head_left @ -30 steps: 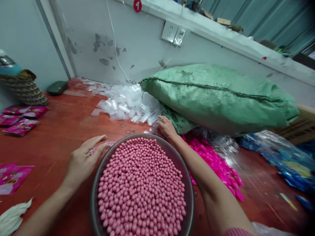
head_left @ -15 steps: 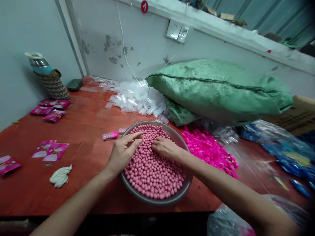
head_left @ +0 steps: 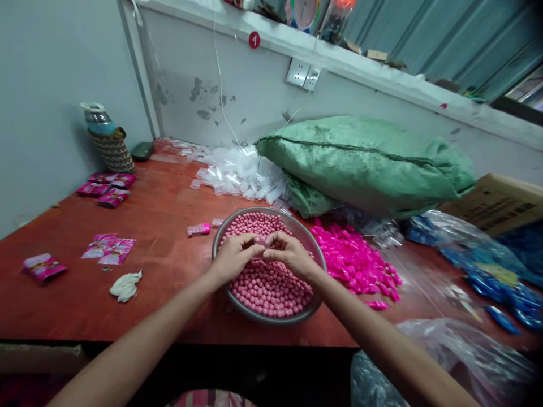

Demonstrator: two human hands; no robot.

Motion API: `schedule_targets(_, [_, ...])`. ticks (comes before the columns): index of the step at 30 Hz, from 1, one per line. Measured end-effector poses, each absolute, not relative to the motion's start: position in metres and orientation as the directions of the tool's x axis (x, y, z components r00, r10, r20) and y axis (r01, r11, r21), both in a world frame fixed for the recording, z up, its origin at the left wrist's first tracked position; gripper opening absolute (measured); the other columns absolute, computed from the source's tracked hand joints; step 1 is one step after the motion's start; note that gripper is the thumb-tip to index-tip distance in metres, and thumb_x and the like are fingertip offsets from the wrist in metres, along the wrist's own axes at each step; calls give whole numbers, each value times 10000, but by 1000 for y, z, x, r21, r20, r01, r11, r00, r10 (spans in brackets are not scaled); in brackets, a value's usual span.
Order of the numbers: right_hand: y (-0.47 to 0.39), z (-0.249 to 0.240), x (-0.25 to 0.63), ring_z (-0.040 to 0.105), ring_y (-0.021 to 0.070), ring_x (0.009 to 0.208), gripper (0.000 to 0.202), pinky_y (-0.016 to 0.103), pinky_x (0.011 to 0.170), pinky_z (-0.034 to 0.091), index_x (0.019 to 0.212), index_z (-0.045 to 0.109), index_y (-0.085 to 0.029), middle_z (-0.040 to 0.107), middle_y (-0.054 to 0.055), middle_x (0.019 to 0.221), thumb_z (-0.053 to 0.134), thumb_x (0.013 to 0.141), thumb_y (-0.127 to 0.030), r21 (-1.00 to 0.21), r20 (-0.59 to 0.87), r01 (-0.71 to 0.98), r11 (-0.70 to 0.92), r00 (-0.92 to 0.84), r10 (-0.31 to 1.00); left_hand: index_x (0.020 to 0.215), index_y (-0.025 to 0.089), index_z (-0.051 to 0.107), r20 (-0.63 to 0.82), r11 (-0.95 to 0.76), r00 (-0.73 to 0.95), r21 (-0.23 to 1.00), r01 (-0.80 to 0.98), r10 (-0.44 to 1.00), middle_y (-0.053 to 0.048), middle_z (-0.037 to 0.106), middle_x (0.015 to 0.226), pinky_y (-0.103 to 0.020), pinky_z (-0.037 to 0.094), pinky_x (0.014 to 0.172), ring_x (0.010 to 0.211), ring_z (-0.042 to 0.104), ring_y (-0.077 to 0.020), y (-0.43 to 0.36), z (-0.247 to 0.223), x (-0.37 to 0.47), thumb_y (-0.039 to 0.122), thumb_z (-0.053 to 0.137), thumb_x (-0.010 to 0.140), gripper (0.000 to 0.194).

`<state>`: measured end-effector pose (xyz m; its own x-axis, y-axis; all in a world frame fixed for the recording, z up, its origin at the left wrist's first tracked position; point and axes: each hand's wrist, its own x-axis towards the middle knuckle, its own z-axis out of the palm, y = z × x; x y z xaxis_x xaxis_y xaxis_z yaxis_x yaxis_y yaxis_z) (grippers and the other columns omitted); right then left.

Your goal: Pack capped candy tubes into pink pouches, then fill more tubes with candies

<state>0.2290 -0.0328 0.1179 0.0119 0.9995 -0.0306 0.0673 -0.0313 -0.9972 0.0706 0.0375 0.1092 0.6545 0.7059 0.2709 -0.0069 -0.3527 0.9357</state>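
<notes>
A round metal bowl (head_left: 319, 255) full of pink beads (head_left: 271, 294) stands near the table's front edge. Above the beads, my left hand (head_left: 238, 255) and my right hand (head_left: 289, 253) meet fingertip to fingertip. Several pink beads show between them, apparently in a small clear tube (head_left: 263, 242) that both hands pinch; its outline is hard to make out. Left of the bowl lies a filled tube with a pink cap (head_left: 198, 229). Pink caps (head_left: 356, 260) are heaped to the right, and clear empty tubes (head_left: 241, 172) are piled behind.
A large green sack (head_left: 365, 161) lies along the wall. Pink packets (head_left: 111, 249) and a crumpled white tissue (head_left: 126, 286) are on the left. Blue packets (head_left: 500, 282), plastic bags and a cardboard box (head_left: 500, 203) are on the right. A bottle in a woven holder (head_left: 111, 150) stands back left.
My right hand has risen out of the beads and my left hand has closed in beside it, beads now showing between their fingers. The camera view has shifted.
</notes>
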Motion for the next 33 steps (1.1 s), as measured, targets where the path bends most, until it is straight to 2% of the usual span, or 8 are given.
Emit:
schedule_targets(3, [-39,122,231,558,124,702,240,257,629,465,873,512,-191,559,-9,780,652,690,-257,-949,72,310,60,29,997,841,131,632,264,-311,694,949,-61,670,-35,645,815,-264,433,695,761,575,-168,36,111,73,299,497,777,225])
schedule_targets(7, [-45,135,241,561,143,836,317,282,730,457,1068,485,-217,565,41,980,579,767,-242,-769,267,594,237,-37,963,960,142,627,270,-301,735,949,-94,622,-49,641,929,-302,402,815,893,558,-189,37,110,73,265,491,781,257])
schedule_targets(13, [-50,147,242,536,147,912,272,280,799,420,1103,515,-211,589,55,973,485,834,-188,-503,371,738,449,-286,884,1138,164,551,239,-239,804,963,-124,544,-62,616,1059,-349,408,855,965,551,-214,37,108,73,241,512,762,386])
schedule_targets(17, [-53,149,242,568,135,839,206,253,749,429,1030,544,-199,620,37,912,498,829,-205,-510,324,737,444,-314,892,1066,170,608,247,-302,814,949,-92,526,-61,628,1056,-353,388,891,985,549,-221,36,109,73,244,540,744,337])
schedule_targets(21, [-54,149,245,590,111,724,100,211,661,439,893,573,-179,636,7,789,530,802,-177,-621,256,685,382,-283,924,1003,155,638,209,-303,779,953,-26,592,-63,647,1018,-337,406,876,961,566,-219,36,111,74,277,570,729,308])
schedule_targets(27, [-52,129,243,544,96,483,158,208,483,453,829,535,-180,540,-51,557,576,763,-318,-926,220,334,179,90,971,999,149,632,108,-177,744,984,13,659,-72,645,1013,-368,424,869,955,571,-237,36,113,74,323,595,705,343])
schedule_targets(29, [-57,122,240,566,107,530,174,226,526,469,840,553,-186,580,-30,611,569,763,-341,-907,260,387,167,200,945,1013,145,616,64,-101,717,995,8,694,-82,638,1026,-390,431,864,953,572,-246,35,113,73,349,610,690,383])
schedule_targets(33, [-85,115,239,572,164,914,277,281,812,441,980,584,-206,628,46,994,610,733,-328,-679,464,707,199,203,862,1010,158,595,35,-104,667,992,64,744,-81,621,1049,-423,414,885,957,563,-250,36,113,72,393,613,681,405])
